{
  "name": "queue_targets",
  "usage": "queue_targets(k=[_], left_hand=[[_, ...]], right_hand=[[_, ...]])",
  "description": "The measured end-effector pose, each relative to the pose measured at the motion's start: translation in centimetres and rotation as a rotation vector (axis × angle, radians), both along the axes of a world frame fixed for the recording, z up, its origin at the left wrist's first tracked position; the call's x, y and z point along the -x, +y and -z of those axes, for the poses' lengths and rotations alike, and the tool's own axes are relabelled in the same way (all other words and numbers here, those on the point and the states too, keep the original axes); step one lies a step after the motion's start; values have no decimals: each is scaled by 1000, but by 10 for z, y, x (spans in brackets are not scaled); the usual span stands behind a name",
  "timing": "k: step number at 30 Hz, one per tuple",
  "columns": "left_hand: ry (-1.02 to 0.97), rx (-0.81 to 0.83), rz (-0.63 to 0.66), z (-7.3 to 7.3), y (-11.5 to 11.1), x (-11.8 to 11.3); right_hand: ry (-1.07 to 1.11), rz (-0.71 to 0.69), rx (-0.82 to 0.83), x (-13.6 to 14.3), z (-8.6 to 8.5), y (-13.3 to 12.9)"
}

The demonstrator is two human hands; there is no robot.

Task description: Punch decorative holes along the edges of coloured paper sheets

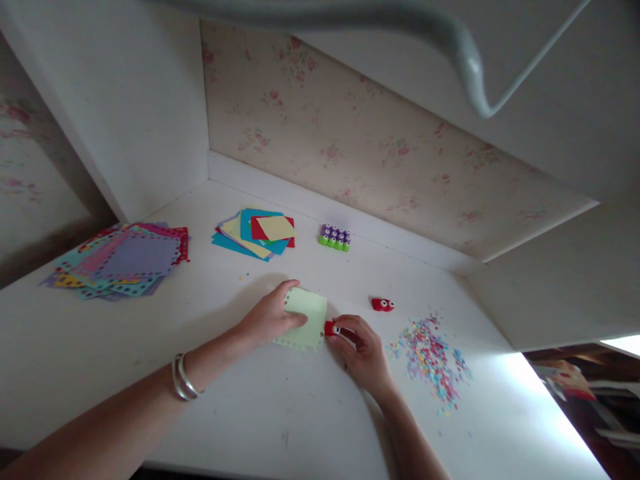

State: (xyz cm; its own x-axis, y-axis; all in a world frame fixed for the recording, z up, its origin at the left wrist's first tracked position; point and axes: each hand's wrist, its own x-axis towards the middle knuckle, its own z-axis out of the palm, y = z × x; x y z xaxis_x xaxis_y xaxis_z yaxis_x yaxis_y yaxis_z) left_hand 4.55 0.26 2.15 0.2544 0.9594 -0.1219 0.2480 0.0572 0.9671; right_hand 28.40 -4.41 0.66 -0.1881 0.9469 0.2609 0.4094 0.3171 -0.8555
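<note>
My left hand (275,312) grips a pale green paper sheet (313,310) by its left side, thumb lying on top. Punched holes run along the sheet's left and bottom edges, with one at the lower right corner. Pinched in my right hand (361,347) is a small red punch (331,328) with a white eye on it, touching the sheet's right edge near that corner. A second red punch (383,305) with two eyes lies on the white table (240,427), behind and to the right of my right hand.
Colourful paper bits (433,357) are scattered at the right. Sheets with punched edges (137,253) are piled at the left. A stack of coloured paper (270,228) and a block of purple and green punches (335,237) stand near the back wall (325,147).
</note>
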Motion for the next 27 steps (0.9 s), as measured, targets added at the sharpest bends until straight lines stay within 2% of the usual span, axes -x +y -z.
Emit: queue_targets(k=[9, 16, 23, 27], left_hand=[[66, -66, 0, 11, 3, -1], [96, -55, 12, 6, 2, 0], [-17, 14, -4, 13, 3, -2], [8, -3, -7, 9, 2, -2]], right_hand=[[-124, -55, -80, 2, -4, -2], [-159, -27, -179, 0, -5, 1], [-130, -7, -178, -1, -1, 0], [-141, 7, -187, 4, -3, 0]])
